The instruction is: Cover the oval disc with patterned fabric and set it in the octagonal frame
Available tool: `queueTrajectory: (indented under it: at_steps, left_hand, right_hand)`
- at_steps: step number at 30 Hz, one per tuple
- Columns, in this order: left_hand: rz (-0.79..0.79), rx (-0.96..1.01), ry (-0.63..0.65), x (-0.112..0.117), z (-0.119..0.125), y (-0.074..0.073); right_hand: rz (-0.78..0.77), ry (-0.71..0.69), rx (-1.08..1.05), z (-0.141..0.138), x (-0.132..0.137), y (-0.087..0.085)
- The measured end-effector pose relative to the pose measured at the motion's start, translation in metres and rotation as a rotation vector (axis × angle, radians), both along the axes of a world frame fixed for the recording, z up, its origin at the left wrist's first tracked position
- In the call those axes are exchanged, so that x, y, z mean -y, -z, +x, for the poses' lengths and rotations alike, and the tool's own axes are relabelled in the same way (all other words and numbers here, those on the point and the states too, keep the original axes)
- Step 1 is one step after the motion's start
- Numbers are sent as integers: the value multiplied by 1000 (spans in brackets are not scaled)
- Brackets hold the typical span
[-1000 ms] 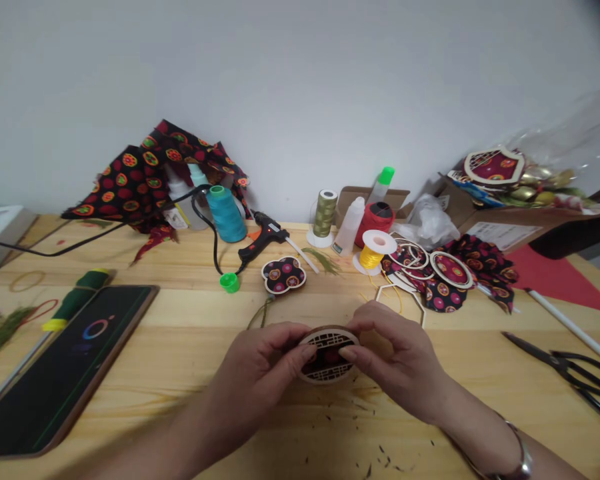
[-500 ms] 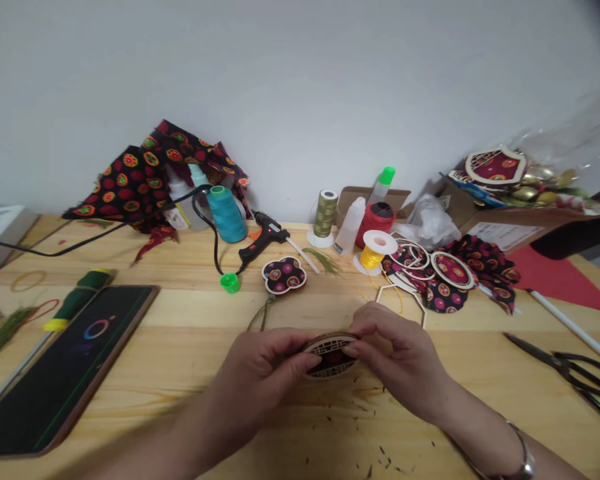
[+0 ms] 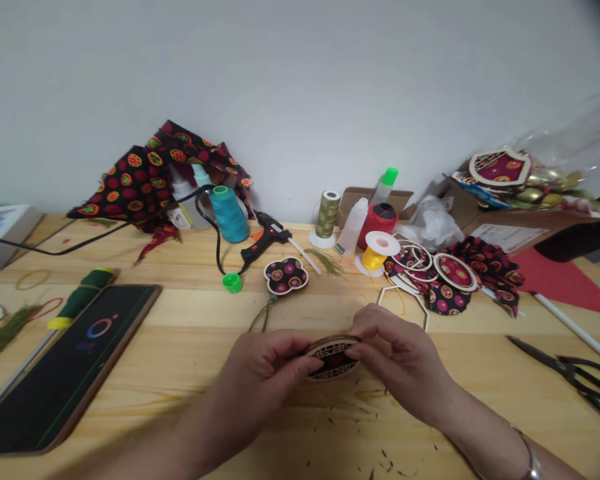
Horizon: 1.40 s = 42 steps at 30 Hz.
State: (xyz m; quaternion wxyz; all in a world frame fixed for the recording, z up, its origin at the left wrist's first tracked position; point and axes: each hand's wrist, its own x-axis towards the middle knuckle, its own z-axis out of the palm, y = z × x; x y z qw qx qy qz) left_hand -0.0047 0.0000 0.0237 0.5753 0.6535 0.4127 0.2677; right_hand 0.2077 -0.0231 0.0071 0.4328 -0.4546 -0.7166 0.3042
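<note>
Holding a disc (image 3: pixel 335 360) in both hands, low in the middle of the view, over the near part of the table (image 3: pixel 180 373). Holding it tilted, latticed face turned up and back, probably for a clear view of it. Pinching the rim at nine o'clock with the left hand (image 3: pixel 263 370), thumb laid along the front, fingers behind and partly hidden. Pinching likewise at about two to three o'clock with the right hand (image 3: pixel 403 363), thumb tip over the front edge, fingers bunched at the back. Closed, on both sides, to little more than the disc's thickness. Likely gripped from opposite edges to steady it and leave the middle uncovered. Cannot tell whether the lower rim touches the wood.

Counting from the disc: has a quatrefoil (image 3: pixel 286 276) lying at eleven o'clock, with a glue gun (image 3: pixel 265 241) farther out that way, nozzle pointing away, perhaps for safety. Has green thread (image 3: pixel 326 217) upright at twelve, a yellow spool (image 3: pixel 371 259) near one, and framed pieces (image 3: pixel 455 272) heaped towards two. Has shears (image 3: pixel 564 367) at three, handles outward, and a phone (image 3: pixel 70 367) at nine, seemingly apart to leave working room.
</note>
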Motion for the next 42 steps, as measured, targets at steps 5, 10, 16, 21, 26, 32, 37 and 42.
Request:
queueTrajectory:
  at_steps: [5, 10, 16, 21, 26, 32, 37, 42]
  left_hand:
    - [-115, 38, -18, 0, 0, -2]
    - [-251, 83, -109, -5, 0, -2]
    - [-299, 124, -166, -7, 1, -2]
    - [-323, 182, -146, -6, 0, -1]
    - [-323, 237, -128, -7, -1, -1]
    - [-276, 136, -200, -9, 0, -2]
    - [-254, 171, -242, -9, -2, 1]
    - [-256, 198, -269, -9, -2, 1]
  right_hand:
    - [-50, 27, -13, 0, 0, -1]
    - [-307, 11, -173, 2, -2, -5]
    - [-465, 54, -296, -1, -4, -3]
    - [-478, 100, -255, 0, -4, -2]
    - [-482, 75, -222, 1, -4, -4]
    - [-479, 40, -225, 2, -3, -7]
    - [-534, -78, -362, 1, -2, -9]
    - [-465, -55, -316, -1, -1, -8]
